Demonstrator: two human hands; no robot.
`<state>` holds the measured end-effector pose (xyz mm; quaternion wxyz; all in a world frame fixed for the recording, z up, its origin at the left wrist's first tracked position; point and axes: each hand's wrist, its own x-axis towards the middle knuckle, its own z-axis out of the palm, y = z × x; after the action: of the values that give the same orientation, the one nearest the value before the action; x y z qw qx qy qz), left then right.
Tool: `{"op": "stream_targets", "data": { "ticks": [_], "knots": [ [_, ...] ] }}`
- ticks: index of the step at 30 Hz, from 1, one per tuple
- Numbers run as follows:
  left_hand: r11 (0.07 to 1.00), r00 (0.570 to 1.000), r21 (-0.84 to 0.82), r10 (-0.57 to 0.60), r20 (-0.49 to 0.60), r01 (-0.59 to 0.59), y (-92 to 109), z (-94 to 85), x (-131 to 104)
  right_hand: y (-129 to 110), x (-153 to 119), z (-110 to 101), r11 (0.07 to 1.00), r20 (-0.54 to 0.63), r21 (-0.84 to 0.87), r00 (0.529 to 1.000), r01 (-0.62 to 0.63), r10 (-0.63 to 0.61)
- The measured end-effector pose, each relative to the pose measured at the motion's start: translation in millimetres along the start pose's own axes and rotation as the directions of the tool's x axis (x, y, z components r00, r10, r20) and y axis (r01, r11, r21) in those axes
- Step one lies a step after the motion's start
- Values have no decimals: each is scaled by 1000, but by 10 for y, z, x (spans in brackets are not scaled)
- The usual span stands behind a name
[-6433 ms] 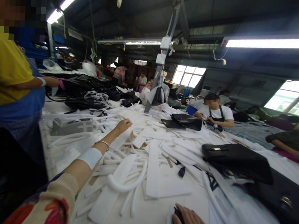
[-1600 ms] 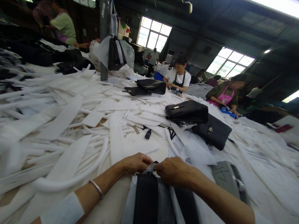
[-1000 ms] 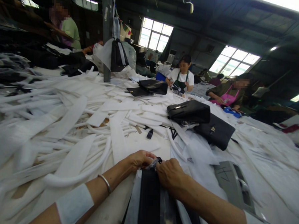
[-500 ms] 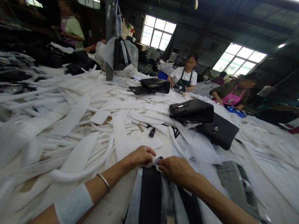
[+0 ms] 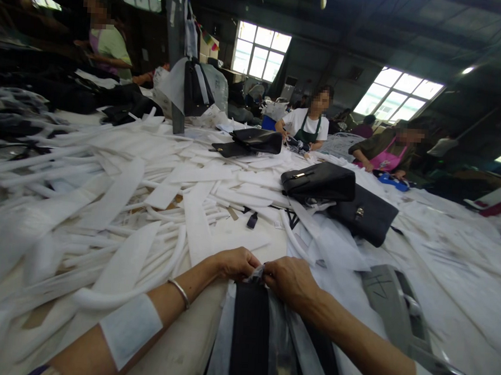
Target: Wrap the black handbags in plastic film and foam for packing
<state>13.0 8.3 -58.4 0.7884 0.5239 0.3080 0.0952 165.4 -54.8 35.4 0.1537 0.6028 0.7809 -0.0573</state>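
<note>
Right in front of me lies a black bag (image 5: 250,333) with pale wrapping along its sides, running off the bottom edge of the view. At its top end my left hand (image 5: 240,263) pinches a bit of clear plastic wrap (image 5: 256,274). My right hand (image 5: 290,279) grips the same wrap from the other side, fingers pressed together. The fingertips of both hands nearly meet. What lies under the wrap there is mostly hidden. A small black tag (image 5: 252,220) rests on the table beyond my hands.
White foam strips and sheets (image 5: 124,197) cover the left side. Black bags (image 5: 322,180) lie ahead to the right, and another (image 5: 257,140) farther back. A grey tape dispenser (image 5: 395,307) stands by my right forearm. Co-workers (image 5: 310,126) are across the table, near a post (image 5: 175,60).
My left hand has closed in on the wrap and now pinches it beside my right hand; before, its fingers were apart. The view has shifted slightly.
</note>
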Motion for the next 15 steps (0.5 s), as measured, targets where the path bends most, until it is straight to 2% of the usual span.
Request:
{"op": "stream_targets", "data": {
  "ticks": [5, 9, 15],
  "knots": [
    [999, 999, -25, -27, -37, 26, -28, -3, 51, 50, -31, 80, 999, -36, 48, 999, 14, -12],
    [998, 996, -39, -49, -73, 46, -15, 6, 54, 99, -69, 149, 985, -94, 165, 995, 44, -29],
    [999, 994, -36, -42, -104, 38, -24, 31, 53, 68, -58, 210, 967, -154, 256, 987, 4, 37]
  ]
}}
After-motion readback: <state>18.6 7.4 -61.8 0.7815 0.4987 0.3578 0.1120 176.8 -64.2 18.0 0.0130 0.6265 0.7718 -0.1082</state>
